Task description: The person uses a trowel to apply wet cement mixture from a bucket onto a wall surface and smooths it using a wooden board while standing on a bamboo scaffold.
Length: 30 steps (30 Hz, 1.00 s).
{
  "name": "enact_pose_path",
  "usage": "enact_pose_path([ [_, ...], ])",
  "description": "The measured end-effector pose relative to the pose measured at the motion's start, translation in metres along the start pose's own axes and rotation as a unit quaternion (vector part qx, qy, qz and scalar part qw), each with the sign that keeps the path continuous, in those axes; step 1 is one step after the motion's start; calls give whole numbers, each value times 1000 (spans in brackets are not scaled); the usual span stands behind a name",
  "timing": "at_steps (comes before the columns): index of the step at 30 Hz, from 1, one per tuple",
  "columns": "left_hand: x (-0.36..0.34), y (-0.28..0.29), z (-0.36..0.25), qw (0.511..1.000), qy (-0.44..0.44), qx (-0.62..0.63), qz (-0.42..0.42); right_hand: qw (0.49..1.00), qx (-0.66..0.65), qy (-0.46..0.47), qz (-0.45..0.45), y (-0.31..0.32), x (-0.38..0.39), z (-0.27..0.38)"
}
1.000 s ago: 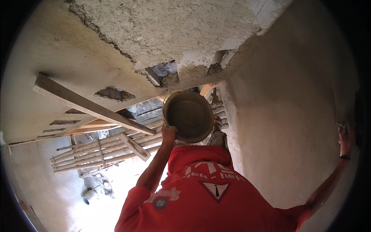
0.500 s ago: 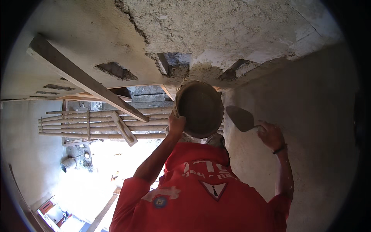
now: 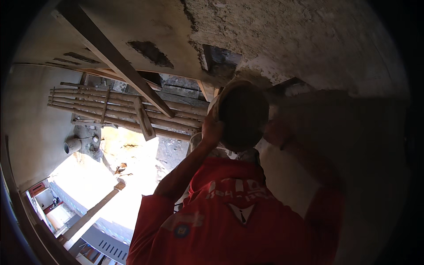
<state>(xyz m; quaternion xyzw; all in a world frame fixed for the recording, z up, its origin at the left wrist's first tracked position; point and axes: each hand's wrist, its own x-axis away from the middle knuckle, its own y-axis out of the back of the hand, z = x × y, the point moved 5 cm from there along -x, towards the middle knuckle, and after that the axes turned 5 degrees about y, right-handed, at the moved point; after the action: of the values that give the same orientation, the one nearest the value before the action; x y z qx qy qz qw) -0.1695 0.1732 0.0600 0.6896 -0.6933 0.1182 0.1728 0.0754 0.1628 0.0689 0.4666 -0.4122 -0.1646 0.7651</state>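
Note:
My left hand [image 3: 213, 129] is closed on the left rim of a round bucket [image 3: 244, 115], held up in front of my chest with its dark mouth toward me. At the bucket's right rim is my right hand [image 3: 277, 133], dim and slightly blurred, its fingers curled. It grips a trowel, clear in the earlier frame; now the blade cannot be made out against the dark bucket. What lies inside the bucket is too dark to tell. Beyond it rises a wall [image 3: 282, 31] with rough plaster and several recesses.
A long timber plank [image 3: 112, 57] leans at the left above a platform of lashed poles [image 3: 119, 106]. A wooden float [image 3: 143, 119] lies across the poles. Below is brightly lit ground with another bucket [image 3: 72, 145] and a beam [image 3: 95, 214]. A smooth wall [image 3: 353, 145] stands at the right.
My right hand has moved left with the trowel, from beside the right wall to the bucket's rim. The view has tilted and shifted, and the right side is darker.

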Motion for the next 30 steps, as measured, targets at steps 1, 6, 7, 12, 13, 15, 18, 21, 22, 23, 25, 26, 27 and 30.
enact_pose_path([
  [1,-2,-3,-2,1000,-8,-15,-5,999,-30,3,-28,-17,-5,-4],
  [6,4,10,-10,1000,-10,-12,-16,966,-164,59,-193,-6,9,11],
  [7,4,12,-14,999,-37,-11,-30,951,-182,93,-233,-1,15,13],
  [12,5,15,-10,998,-8,-57,-30,973,-119,-2,-196,-45,16,-19],
  [13,3,16,-7,997,-15,-65,-35,975,-118,-12,-190,-41,14,-18],
  [15,-2,17,0,995,-25,-79,-50,977,-114,-36,-178,-29,14,-17],
  [18,-10,17,14,993,-36,-88,-72,981,-67,-58,-173,-21,13,-20],
  [21,-15,22,41,996,-31,-36,-81,977,-86,-56,-189,-3,11,-23],
  [22,-19,22,61,997,-17,5,-79,974,-107,-54,-193,1,11,-22],
  [23,-24,21,83,996,-2,47,-78,955,-230,-40,-181,-7,9,-28],
  [25,-37,26,158,995,-9,-42,-86,903,-412,-5,-124,-24,5,-41],
  [26,-36,35,166,982,-21,-167,-87,878,-472,18,-77,-31,-5,-47],
  [27,-42,27,175,957,-46,-279,-65,882,-470,13,-18,-26,5,-53],
  [30,-37,35,169,879,-40,-470,-67,951,-301,60,24,18,4,-36],
])
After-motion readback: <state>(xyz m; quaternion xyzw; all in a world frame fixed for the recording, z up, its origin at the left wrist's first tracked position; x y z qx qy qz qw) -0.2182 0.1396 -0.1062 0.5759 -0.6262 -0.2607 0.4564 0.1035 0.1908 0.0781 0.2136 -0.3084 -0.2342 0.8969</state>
